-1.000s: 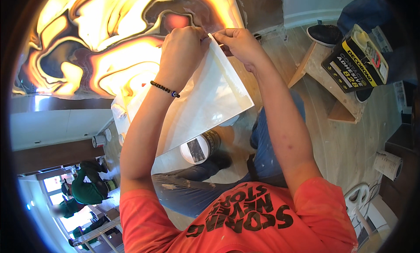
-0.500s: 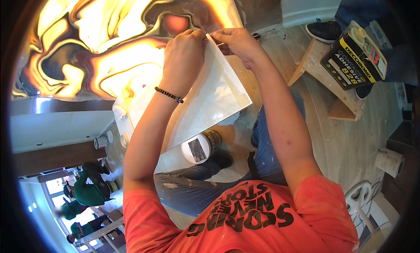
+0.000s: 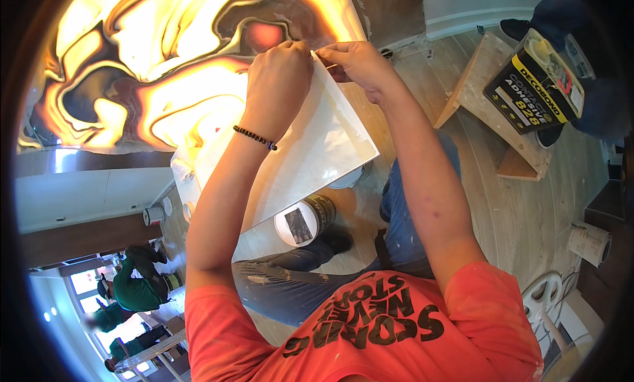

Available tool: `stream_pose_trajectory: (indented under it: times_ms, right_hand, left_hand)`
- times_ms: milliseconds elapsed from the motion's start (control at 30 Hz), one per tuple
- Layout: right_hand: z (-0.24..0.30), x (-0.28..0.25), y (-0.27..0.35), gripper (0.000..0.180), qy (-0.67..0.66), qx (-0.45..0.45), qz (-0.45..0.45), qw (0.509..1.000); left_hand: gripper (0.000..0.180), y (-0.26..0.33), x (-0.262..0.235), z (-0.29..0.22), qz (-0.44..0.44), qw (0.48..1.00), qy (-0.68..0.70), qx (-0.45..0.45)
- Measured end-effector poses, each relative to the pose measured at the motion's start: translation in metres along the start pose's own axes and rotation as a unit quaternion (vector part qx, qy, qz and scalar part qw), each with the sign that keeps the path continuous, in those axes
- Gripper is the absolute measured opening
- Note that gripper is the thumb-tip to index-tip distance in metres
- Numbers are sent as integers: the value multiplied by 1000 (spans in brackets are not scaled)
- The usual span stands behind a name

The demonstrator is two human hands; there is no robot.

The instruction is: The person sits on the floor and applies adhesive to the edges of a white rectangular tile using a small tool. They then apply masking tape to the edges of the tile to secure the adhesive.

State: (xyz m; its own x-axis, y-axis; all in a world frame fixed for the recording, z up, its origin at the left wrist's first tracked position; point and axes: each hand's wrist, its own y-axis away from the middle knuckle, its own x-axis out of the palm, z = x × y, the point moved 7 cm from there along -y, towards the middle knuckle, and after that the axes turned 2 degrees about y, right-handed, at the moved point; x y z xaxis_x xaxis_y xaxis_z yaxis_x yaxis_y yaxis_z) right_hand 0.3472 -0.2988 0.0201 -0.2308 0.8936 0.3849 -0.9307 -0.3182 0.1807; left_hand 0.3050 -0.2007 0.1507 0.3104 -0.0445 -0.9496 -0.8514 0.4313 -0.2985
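My left hand (image 3: 281,78), with a dark bead bracelet on the wrist, and my right hand (image 3: 356,62) meet at the top corner of a white sheet (image 3: 317,151). Both pinch its edge with thumb and fingers. The sheet hangs tilted in front of a glossy panel (image 3: 165,65) with swirling yellow, orange and dark marbling. The sheet's lower part slopes down to the left, over my knees.
A white lidded tub (image 3: 304,220) stands on the floor under the sheet. A black and yellow can (image 3: 535,81) rests on a wooden stool (image 3: 475,98) at the right, beside another person's shoe (image 3: 515,29). A paper roll (image 3: 591,240) lies far right. A person in green (image 3: 142,283) is at the lower left.
Both hands stay at the sheet's top corner and shift only slightly. The sheet holds nearly the same tilt.
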Motion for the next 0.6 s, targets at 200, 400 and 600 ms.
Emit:
stream_pose_trajectory:
  times_ms: [200, 400, 600]
  right_hand:
    - [2, -1, 1, 24, -6, 13, -2, 1000]
    - [4, -2, 2, 23, 18, 2, -9, 1000]
    - [5, -3, 3, 24, 42, 7, -8, 999]
  left_hand:
    - [14, -2, -6, 0, 34, 998, 40, -18]
    - [14, -16, -3, -1, 86, 996, -17, 0]
    - [13, -20, 2, -2, 99, 995, 8, -4]
